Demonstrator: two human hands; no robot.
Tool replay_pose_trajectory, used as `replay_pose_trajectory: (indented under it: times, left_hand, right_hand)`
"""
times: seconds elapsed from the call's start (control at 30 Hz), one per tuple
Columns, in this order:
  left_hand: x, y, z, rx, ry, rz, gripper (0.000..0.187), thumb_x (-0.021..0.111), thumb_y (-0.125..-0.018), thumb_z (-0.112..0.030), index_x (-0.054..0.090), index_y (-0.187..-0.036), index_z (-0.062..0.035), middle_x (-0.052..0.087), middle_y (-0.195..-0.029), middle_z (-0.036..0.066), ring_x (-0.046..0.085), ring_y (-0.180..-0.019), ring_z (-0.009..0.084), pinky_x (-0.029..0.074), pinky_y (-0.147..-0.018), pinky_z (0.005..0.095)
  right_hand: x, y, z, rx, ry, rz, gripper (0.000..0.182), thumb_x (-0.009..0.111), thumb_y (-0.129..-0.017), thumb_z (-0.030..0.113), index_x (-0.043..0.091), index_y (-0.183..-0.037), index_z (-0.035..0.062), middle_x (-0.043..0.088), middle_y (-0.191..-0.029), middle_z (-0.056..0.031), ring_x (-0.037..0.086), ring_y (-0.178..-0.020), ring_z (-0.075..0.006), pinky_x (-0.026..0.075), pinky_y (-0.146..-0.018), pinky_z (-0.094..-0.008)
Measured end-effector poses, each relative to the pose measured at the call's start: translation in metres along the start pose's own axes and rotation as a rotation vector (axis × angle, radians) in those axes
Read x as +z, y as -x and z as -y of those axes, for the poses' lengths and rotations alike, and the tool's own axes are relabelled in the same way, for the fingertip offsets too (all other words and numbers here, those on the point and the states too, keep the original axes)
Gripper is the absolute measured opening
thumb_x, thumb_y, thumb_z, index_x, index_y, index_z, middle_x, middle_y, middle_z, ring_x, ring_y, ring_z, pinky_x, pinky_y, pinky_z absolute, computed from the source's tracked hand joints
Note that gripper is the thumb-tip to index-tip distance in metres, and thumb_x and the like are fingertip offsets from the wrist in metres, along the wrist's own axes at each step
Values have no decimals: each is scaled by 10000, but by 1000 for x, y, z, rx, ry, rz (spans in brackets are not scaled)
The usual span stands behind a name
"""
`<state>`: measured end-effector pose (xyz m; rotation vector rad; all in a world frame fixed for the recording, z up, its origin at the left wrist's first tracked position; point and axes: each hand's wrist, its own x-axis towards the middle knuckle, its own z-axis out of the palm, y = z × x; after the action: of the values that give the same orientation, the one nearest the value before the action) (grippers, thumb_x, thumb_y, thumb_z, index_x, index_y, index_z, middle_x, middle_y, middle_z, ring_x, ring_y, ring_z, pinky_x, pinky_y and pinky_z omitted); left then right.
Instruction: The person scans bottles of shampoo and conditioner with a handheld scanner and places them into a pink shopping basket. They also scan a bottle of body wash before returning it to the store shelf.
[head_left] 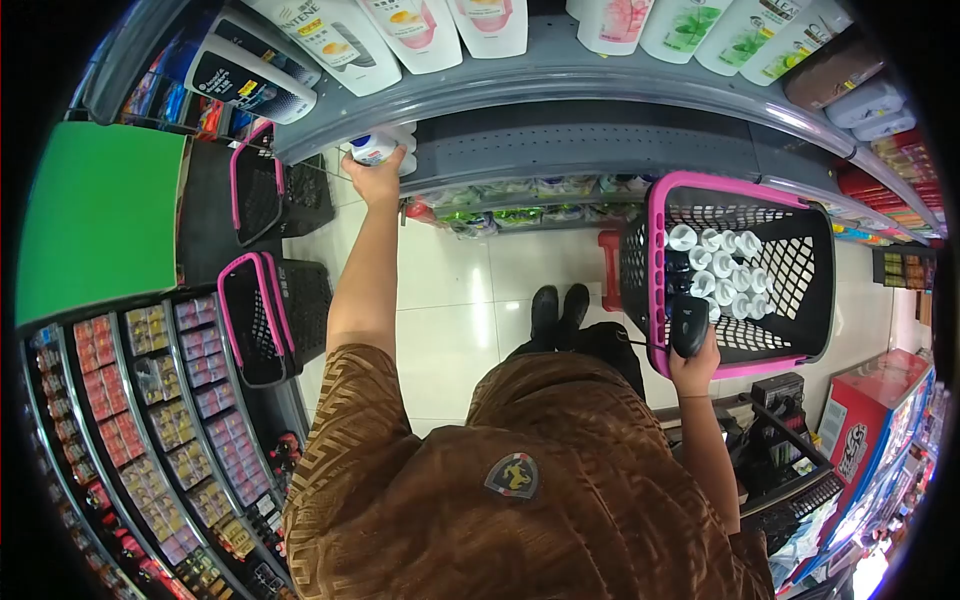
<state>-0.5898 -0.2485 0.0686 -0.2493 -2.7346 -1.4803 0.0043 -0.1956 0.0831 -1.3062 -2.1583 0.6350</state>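
Observation:
My left hand (376, 178) reaches out to the left end of a lower shelf, its fingers closed round a white bottle (373, 147) with a blue label. More white bottles (408, 140) stand close beside it. On the other side, my right hand (697, 368) grips a black handheld barcode scanner (690, 325) over the near rim of a black shopping basket (822, 290) with pink edging. Inside the basket several bottles with white caps (724, 264) stand upright in a cluster. The scanner covers part of them.
Shampoo bottles (410, 35) line the upper grey shelf (560, 75). Two more pink-handled baskets (305, 310) are at the left, near a green panel (105, 215) and racks of small packs (150, 400). A red stand (610, 270) touches the right basket's side. Tiled floor (445, 310) lies below.

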Motion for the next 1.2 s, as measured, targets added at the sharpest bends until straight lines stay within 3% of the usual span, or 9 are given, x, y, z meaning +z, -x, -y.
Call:
replay_pose_trajectory:
  times: [0.07, 0.37, 0.53, 0.6, 0.83, 1.03, 1.13, 1.2]
  left_hand:
    - [1, -5, 8, 80, -14, 26, 1013, 965, -598, -276, 377, -1376, 1, 585, -1286, 235, 596, -1190, 370, 464, -1039, 418]
    - [-1, 0, 0, 65, 9, 74, 997, 963, -609, -263, 385, -1375, 6, 589, -1279, 240, 597, -1190, 364, 471, -1039, 417]
    - [2, -3, 5, 67, 7, 63, 1001, 966, -602, -263, 395, -1383, -6, 597, -1276, 225, 595, -1201, 361, 474, -1039, 419]
    - [0, -4, 6, 163, -21, 53, 1026, 968, -592, -263, 394, -1405, -17, 601, -1282, 204, 596, -1202, 351, 477, -1040, 419]
    - [0, -8, 4, 100, -20, 88, 1071, 971, -576, -267, 388, -1437, -13, 575, -1345, 207, 584, -1229, 346, 466, -1060, 409]
    - [5, -14, 43, 170, 60, 151, 1178, 956, -581, -231, 290, -1522, 11, 560, -1367, 231, 574, -1251, 337, 460, -1064, 402]
    - [2, 11, 62, 95, 98, 160, 1141, 918, -635, -183, 256, -1541, 23, 568, -1355, 239, 570, -1254, 342, 456, -1062, 408]
    - [10, 26, 106, 135, 136, 99, 1008, 860, -715, -145, 284, -1522, 35, 587, -1315, 227, 604, -1187, 323, 474, -1029, 387]
  right_hand:
    - [0, 0, 3, 12, -16, -11, 415, 724, -735, 94, 569, -1110, 7, 638, -889, -215, 647, -813, -464, 528, -698, -448]
    - [0, 4, -4, 29, -15, 14, 360, 678, -789, 55, 588, -1134, 7, 653, -927, -204, 670, -840, -427, 536, -743, -395]
    - [2, 2, -2, 17, -24, -9, 368, 688, -765, 65, 582, -1113, 10, 643, -902, -214, 660, -822, -447, 533, -714, -419]
    - [2, 2, -2, -2, -31, -35, 377, 697, -743, 78, 576, -1094, 14, 632, -869, -222, 648, -799, -466, 529, -685, -443]
    - [1, 2, 2, 39, -11, -19, 342, 700, -739, 77, 577, -1055, 28, 632, -864, -210, 652, -802, -455, 529, -682, -443]
    - [2, 2, 2, 42, -20, -28, 336, 708, -743, 89, 580, -1049, 34, 626, -856, -206, 648, -794, -456, 526, -676, -444]
    - [1, 3, 1, 29, -14, -33, 329, 710, -748, 99, 579, -1043, 34, 626, -855, -207, 644, -790, -460, 525, -674, -446]
    - [2, 2, 0, 17, -15, -46, 307, 708, -758, 112, 573, -1023, 34, 625, -848, -212, 642, -788, -465, 524, -667, -449]
